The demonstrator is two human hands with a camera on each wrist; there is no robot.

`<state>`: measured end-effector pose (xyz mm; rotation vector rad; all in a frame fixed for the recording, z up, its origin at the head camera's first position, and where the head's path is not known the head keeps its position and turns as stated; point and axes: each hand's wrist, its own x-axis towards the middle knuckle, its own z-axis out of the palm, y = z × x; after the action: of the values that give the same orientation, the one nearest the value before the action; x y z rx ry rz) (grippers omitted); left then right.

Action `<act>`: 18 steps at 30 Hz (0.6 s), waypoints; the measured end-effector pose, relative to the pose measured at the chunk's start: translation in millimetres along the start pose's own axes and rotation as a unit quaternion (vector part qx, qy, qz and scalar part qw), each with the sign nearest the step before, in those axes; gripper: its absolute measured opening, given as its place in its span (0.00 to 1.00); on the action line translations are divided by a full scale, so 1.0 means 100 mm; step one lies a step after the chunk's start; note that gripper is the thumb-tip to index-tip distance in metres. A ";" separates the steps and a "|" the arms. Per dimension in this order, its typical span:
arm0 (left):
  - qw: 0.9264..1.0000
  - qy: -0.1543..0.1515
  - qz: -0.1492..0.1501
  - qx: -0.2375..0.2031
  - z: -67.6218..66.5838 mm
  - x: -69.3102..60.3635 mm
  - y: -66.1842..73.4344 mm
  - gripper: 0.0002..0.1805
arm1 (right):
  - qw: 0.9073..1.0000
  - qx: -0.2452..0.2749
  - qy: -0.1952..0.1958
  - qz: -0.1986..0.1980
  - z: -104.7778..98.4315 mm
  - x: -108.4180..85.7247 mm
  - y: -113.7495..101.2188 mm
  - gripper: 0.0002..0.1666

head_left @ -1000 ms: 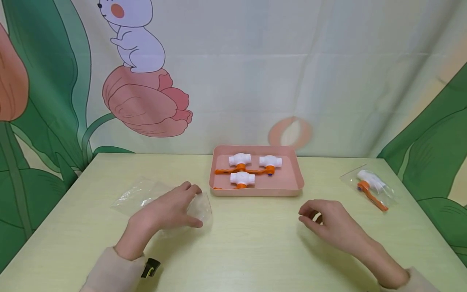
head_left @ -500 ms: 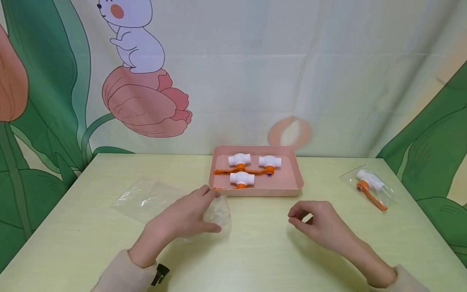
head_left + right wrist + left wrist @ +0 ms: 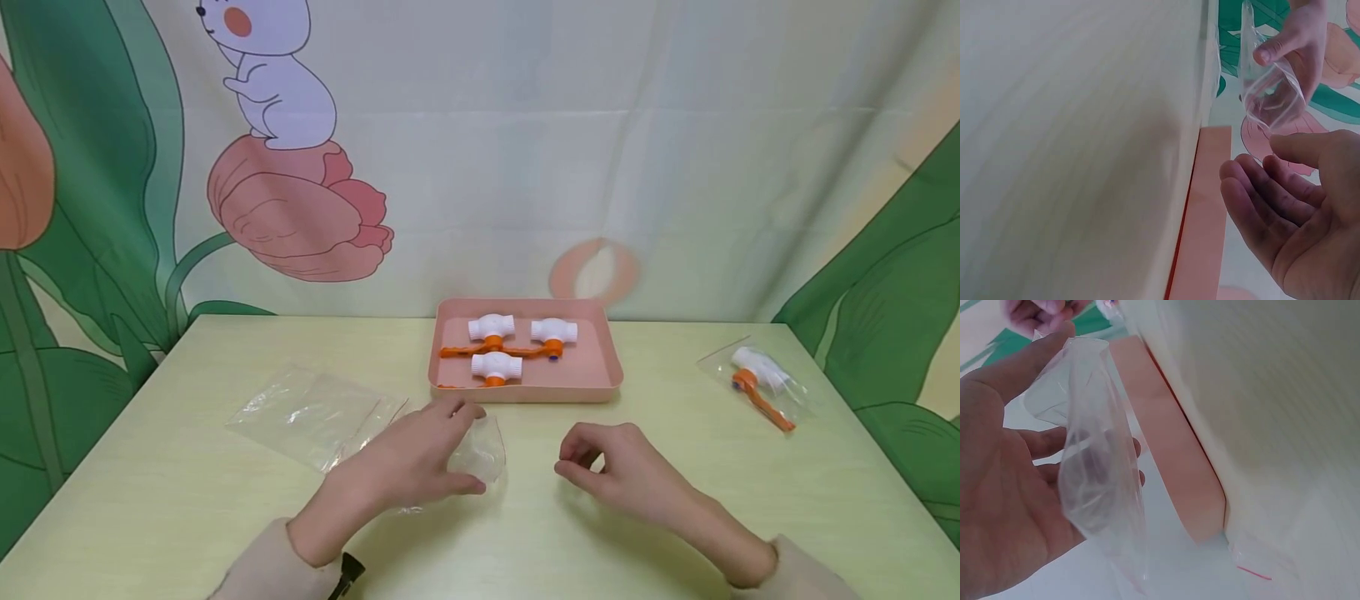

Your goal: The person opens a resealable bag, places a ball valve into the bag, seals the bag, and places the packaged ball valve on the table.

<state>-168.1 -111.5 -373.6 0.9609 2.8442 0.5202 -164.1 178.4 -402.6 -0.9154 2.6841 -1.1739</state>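
My left hand [image 3: 412,462] holds a clear plastic zip bag [image 3: 482,454] between its spread thumb and fingers, just in front of the pink tray. In the left wrist view the thumb lies at one end of the bag [image 3: 1100,481], with fingers behind it. The bag's mouth gapes toward the right hand in the right wrist view. To its right, my right hand [image 3: 633,471] hovers over the table, fingers loosely bent and nothing in them. Thumb and fingertips stand apart in the right wrist view.
Several white ball valves [image 3: 497,365] with orange handles lie in the pink tray [image 3: 540,395]. Flat clear bags [image 3: 300,412] lie on the table at left. Another valve [image 3: 761,371] sits inside a clear bag at far right. A printed curtain [image 3: 480,167] hangs behind.
My left hand has moved right with the clear bag, uncovering more of the flat bags. My right hand has moved left, and the gap between the hands has narrowed.
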 end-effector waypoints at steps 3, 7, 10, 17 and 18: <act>1.000 -0.007 0.004 0.005 0.02 0.01 0.04 0.41 | 1.000 0.015 -0.012 0.000 0.05 0.02 -0.03 0.04; 1.000 -0.015 0.012 0.006 0.02 0.03 0.10 0.42 | 0.999 0.031 -0.022 0.000 0.11 0.05 -0.06 0.04; 0.999 -0.018 0.023 0.014 0.03 0.04 0.15 0.41 | 0.999 0.046 -0.025 0.001 0.15 0.07 -0.08 0.05; 0.998 -0.020 0.050 0.032 0.05 0.06 0.23 0.42 | 0.996 0.080 -0.036 0.026 0.20 0.08 -0.12 0.08; 0.998 -0.022 0.050 0.034 0.04 0.06 0.24 0.42 | 0.995 0.085 -0.038 0.031 0.21 0.08 -0.12 0.08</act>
<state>-158.5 -88.4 -369.3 1.1152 2.8025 0.4074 -158.3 154.3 -407.4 -0.8283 2.4880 -1.3024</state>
